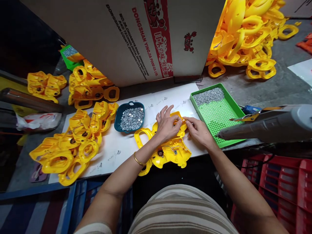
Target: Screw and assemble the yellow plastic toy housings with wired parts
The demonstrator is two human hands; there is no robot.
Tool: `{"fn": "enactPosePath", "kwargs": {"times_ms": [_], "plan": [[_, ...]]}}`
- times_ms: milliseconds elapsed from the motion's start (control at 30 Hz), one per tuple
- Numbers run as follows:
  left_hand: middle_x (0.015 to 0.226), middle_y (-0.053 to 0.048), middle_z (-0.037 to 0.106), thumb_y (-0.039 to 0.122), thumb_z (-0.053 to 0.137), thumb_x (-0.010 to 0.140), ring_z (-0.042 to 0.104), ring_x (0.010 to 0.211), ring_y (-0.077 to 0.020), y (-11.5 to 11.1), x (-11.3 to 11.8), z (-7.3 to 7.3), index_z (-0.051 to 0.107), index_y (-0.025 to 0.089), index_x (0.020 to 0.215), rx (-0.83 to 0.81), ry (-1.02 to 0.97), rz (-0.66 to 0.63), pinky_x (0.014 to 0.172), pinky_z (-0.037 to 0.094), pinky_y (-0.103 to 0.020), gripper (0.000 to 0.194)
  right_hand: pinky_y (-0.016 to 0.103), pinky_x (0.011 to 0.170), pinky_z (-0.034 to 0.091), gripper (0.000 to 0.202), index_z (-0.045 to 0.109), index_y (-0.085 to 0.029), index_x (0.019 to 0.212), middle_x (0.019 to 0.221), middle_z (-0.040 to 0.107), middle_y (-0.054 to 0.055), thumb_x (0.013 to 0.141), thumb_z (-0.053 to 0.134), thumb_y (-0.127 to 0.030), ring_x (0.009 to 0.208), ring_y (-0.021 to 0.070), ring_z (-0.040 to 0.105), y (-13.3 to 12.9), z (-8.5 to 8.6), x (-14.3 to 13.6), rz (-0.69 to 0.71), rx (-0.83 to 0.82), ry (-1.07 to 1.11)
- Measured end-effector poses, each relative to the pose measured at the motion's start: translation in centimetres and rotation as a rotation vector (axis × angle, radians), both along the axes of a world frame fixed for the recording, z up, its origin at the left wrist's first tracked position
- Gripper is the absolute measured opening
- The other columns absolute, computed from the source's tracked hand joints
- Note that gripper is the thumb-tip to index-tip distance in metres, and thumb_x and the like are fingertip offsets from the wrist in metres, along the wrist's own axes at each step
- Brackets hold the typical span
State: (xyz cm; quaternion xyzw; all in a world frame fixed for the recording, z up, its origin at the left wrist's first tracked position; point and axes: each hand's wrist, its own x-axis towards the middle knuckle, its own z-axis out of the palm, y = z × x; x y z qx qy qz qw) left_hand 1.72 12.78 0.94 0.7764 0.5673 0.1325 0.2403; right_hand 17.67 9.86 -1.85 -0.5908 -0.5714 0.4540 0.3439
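Note:
Two yellow plastic shells (pixel 170 152) lie on the white sheet in front of me, the nearer one showing wires and a small round dark part inside. Over the farther shell, my left hand (pixel 168 124) has its thumb and index finger pinched at the shell's upper part, the other fingers raised; what the pinch holds is too small to tell. At that shell's right edge rests my right hand (pixel 198 130), thumb and index fingertips close together on the yellow plastic. A dark teal basket (pixel 117 121) of small metal pieces sits left of my hands.
A green tray (pixel 234 100) with small screws stands at the right, beneath a grey cylindrical tool (pixel 265 125). Yellow shells (pixel 73 139) are heaped on the left, with more at the back right (pixel 253 35). A large carton (pixel 117 42) stands behind the white sheet.

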Motion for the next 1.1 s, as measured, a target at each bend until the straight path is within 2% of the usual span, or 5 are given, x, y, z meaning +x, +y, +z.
{"fn": "enactPosePath", "kwargs": {"times_ms": [167,567,733,967,1100], "plan": [[0.142,-0.002,0.05,0.03,0.054,0.089,0.028,0.14,-0.0294,0.2,-0.2,-0.4,0.067,0.023,0.084,-0.012,-0.045,-0.001,0.113,0.017,-0.061,0.016,0.025,0.046,0.053,0.043,0.068,-0.016,0.1,0.078,0.069,0.005,0.092,0.045,-0.051,0.057,0.0166,0.066,1.0,-0.1,0.1,0.095,-0.104,0.121],[0.133,0.0,0.058,0.034,0.055,0.09,0.043,0.126,-0.0239,-0.7,-0.8,-0.1,0.067,0.025,0.086,0.086,-0.134,0.02,0.109,0.025,-0.055,0.015,0.017,0.043,0.039,0.061,0.068,-0.015,0.101,0.075,0.066,0.003,0.055,0.084,-0.052,0.053,0.008,0.052,1.6,1.3,-1.3,-0.089,-0.442,0.58],[0.134,0.002,0.057,0.034,0.059,0.09,0.049,0.121,-0.0212,-1.0,-1.0,0.8,0.068,0.025,0.088,0.129,-0.188,0.025,0.106,0.03,-0.049,0.013,0.019,0.046,0.041,0.068,0.068,-0.018,0.11,0.092,0.068,0.008,0.054,0.085,-0.052,0.063,0.0114,0.056,1.6,1.4,-1.5,-0.154,-0.38,0.511],[0.129,-0.002,0.062,0.03,0.068,0.085,0.055,0.12,-0.0194,0.5,-1.6,1.6,0.071,0.023,0.087,0.144,-0.379,-0.036,0.104,0.041,-0.04,0.008,0.018,0.044,0.04,0.067,0.068,-0.023,0.112,0.075,0.063,0.003,0.058,0.079,-0.061,0.061,0.0119,0.053,1.8,2.9,-0.9,-0.141,-0.257,0.361],[0.111,-0.002,0.07,0.03,0.076,0.077,0.063,0.11,-0.0157,0.8,-1.8,3.2,0.065,0.021,0.089,0.242,-0.547,-0.083,0.102,0.045,-0.031,0.019,0.024,0.052,0.051,0.064,0.066,-0.028,0.117,0.098,0.069,0.008,0.066,0.072,-0.064,0.072,0.0181,0.062,1.3,4.5,0.0,-0.104,-0.083,0.216]]}}
